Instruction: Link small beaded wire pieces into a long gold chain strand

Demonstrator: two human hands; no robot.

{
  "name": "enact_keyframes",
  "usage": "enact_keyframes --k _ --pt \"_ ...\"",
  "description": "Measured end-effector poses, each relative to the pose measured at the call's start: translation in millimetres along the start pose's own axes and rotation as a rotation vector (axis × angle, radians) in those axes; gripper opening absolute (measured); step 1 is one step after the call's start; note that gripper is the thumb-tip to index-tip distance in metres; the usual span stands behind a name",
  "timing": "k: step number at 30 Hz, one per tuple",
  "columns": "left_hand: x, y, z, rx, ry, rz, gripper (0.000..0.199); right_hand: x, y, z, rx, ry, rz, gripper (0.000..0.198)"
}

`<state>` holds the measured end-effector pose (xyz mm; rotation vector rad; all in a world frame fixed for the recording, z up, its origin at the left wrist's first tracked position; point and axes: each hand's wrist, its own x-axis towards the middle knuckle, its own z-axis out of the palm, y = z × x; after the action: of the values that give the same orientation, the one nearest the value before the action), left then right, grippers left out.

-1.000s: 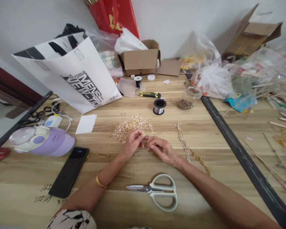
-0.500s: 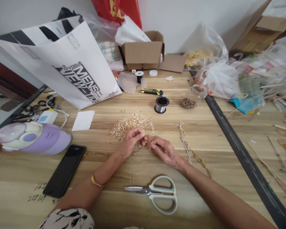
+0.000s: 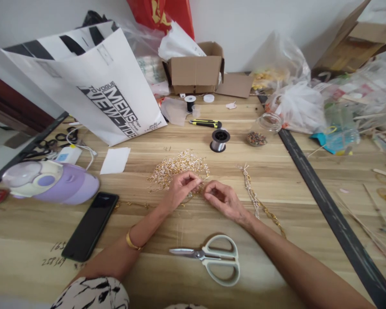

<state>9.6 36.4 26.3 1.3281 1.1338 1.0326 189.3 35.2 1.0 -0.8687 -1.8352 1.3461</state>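
Note:
My left hand (image 3: pixel 184 189) is closed in a pinch at the near right edge of a pile of small gold and whitish pieces (image 3: pixel 176 168). A thin pale bit shows at its fingertips, too small to name. Just to the right, my right hand (image 3: pixel 224 201) also has thumb and fingers pressed together; what they hold, if anything, is hidden. A narrow gap separates the hands, with some gold and silvery bits below them. Right of my right hand lie gold and silvery linked strands (image 3: pixel 251 193), joined at their far end. Scissors (image 3: pixel 209 257) with pale handles lie nearer me.
Beyond the hands are a wire spool (image 3: pixel 220 140), a utility knife (image 3: pixel 206 123) and a glass jar (image 3: pixel 259 135) of beads. At left are a phone (image 3: pixel 90 225), a purple bottle (image 3: pixel 62 182) and a paper bag (image 3: pixel 93 86). A black strip (image 3: pixel 321 201) crosses the right side.
The view has shifted slightly, moving the scene a little to the right. My right hand's fingers look more curled and rounded; both hands stay close together beside the pile.

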Motion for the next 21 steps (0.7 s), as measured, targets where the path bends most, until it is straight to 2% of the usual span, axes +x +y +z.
enact_keyframes --k 4,9,13,17,21 --pt "-1.7 -3.0 2.9 0.074 -0.029 0.109 0.018 1.2 5.5 2.4 0.067 0.102 0.022 0.024" --pt "-4.5 -6.6 6.9 0.123 -0.038 0.191 0.014 2.1 4.0 3.9 0.007 0.068 0.033 0.024" --pt "-6.2 -5.7 8.6 0.049 -0.062 0.072 0.019 1.1 -1.3 2.9 0.016 0.073 0.041 0.024" --pt "-6.5 -6.8 8.3 -0.04 -0.176 -0.052 0.031 1.1 -0.3 1.4 0.098 0.132 0.072 0.027" --pt "-6.5 -7.3 8.0 -0.047 -0.213 -0.073 0.027 1.4 2.5 1.5 0.159 0.159 0.089 0.029"
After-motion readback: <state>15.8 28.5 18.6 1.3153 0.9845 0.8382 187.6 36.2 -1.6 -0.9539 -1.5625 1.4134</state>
